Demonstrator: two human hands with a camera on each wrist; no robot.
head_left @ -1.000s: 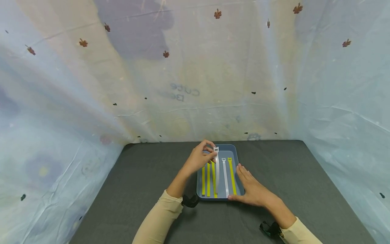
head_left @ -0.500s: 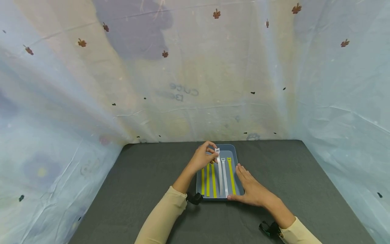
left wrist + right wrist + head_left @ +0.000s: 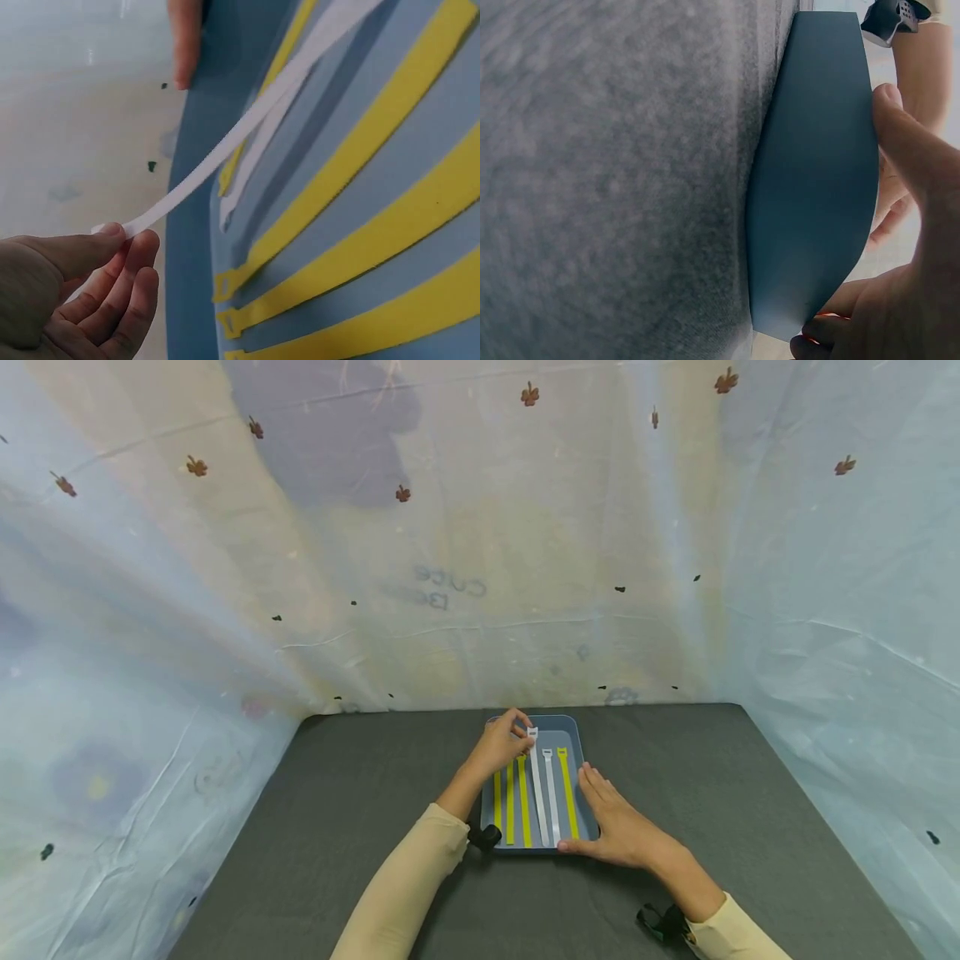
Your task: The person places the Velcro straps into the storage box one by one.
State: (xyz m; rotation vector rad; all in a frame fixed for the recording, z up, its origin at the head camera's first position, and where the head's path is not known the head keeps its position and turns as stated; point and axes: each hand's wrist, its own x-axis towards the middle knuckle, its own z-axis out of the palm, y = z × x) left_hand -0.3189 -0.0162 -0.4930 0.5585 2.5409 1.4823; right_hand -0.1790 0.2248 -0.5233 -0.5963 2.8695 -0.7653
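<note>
My left hand (image 3: 501, 745) pinches the slotted head of a white hook-and-loop cable tie (image 3: 537, 789) between thumb and fingers. In the left wrist view this tie (image 3: 217, 154) slopes from the raised fingertips down into the blue-grey tray (image 3: 557, 725). To its right lie a second white tie (image 3: 552, 793) and a yellow tie (image 3: 567, 793). On its left, yellow ties (image 3: 524, 806) lie side by side, heads toward the far end, partly covered by the left hand. My right hand (image 3: 618, 822) spreads over the tray's near right corner, thumb at the near rim, extended fingers along the right side.
The tray stands on a dark grey cloth-covered table (image 3: 390, 777). Patterned sheeting (image 3: 480, 527) hangs behind the table and along both sides. Black wrist devices (image 3: 663, 922) sit at both sleeve cuffs.
The held white tie first moved right, off the third yellow tie, then slightly left and lower, into the gap beside the second white tie. My right hand has stayed at the tray corner.
</note>
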